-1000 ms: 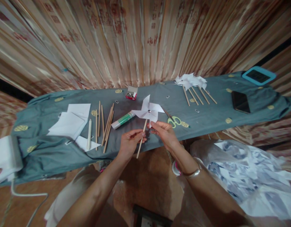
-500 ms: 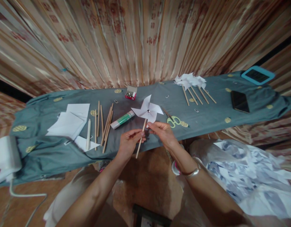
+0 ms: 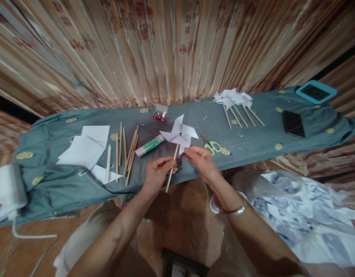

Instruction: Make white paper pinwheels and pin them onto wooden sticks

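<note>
A white paper pinwheel (image 3: 179, 134) on a wooden stick (image 3: 172, 169) is held upright over the front edge of the table. My left hand (image 3: 157, 174) pinches the stick near its middle. My right hand (image 3: 200, 161) pinches the lower right blade of the pinwheel with its fingertips. A metal pin shows at the pinwheel's centre. Both hands hover just in front of the grey-green tablecloth (image 3: 56, 184).
On the cloth lie loose wooden sticks (image 3: 128, 152), white paper sheets (image 3: 85, 148), a glue stick (image 3: 150, 146), a small red box of pins (image 3: 160, 113), green scissors (image 3: 212, 146), finished pinwheels (image 3: 233, 100), a black phone (image 3: 293, 124) and a blue-framed tablet (image 3: 315, 91). A bag of paper scraps (image 3: 298, 207) sits at right.
The pinwheel and both hands have shifted slightly up and left. My right fingers moved a little along the lower blade.
</note>
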The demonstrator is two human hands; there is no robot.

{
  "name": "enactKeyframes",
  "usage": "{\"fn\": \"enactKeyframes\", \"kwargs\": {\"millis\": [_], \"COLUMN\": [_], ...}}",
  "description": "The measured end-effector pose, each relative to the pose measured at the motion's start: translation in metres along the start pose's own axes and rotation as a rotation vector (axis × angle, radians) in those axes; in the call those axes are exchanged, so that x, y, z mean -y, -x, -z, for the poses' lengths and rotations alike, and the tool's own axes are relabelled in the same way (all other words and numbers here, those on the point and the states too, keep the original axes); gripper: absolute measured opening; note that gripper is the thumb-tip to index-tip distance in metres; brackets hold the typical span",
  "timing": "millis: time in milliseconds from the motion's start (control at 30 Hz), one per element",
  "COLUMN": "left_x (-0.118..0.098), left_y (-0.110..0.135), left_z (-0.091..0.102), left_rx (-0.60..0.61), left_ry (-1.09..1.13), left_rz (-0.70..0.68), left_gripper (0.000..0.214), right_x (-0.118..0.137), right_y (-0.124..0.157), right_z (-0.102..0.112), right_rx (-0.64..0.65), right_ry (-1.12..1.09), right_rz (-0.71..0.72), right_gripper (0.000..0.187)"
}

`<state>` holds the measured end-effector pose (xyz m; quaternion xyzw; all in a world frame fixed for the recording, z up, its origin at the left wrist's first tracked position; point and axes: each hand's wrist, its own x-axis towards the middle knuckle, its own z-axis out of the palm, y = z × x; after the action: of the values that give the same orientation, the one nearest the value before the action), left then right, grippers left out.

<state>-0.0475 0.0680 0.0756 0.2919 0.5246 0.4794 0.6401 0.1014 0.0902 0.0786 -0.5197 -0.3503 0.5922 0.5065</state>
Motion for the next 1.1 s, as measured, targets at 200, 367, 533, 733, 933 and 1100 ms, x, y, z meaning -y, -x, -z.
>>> {"fn": "enactKeyframes", "kwargs": {"millis": [200, 367, 533, 733, 933, 1100], "left_x": [0.0, 0.0, 0.003, 0.001, -0.001, 0.0], "left_y": [0.001, 0.0, 0.0, 0.001, 0.001, 0.003], "left_z": [-0.001, -0.002, -0.001, -0.001, 0.0, -0.002], "left_rx": [0.011, 0.015, 0.021, 0.02, 0.006, 0.029], "left_ry": [0.012, 0.025, 0.005, 0.006, 0.008, 0.01], "left_rz": [0.003, 0.003, 0.001, 0.004, 0.024, 0.063], "left_gripper": [0.045, 0.045, 0.043, 0.044, 0.046, 0.047], "right_x": [0.0, 0.0, -0.007, -0.006, 0.018, 0.024], "right_y": [0.001, 0.002, -0.001, -0.001, -0.005, -0.021], "right_z": [0.0, -0.001, -0.002, 0.003, 0.025, 0.042], "right_rx": [0.024, 0.06, 0.051, 0.037, -0.116, -0.269], "right_ry": [-0.023, -0.002, 0.104, 0.328, 0.322, 0.174], "right_rz": [-0.02, -0.011, 0.045, 0.168, 0.213, 0.297], "right_gripper": [0.035, 0.034, 0.037, 0.043, 0.046, 0.038]}}
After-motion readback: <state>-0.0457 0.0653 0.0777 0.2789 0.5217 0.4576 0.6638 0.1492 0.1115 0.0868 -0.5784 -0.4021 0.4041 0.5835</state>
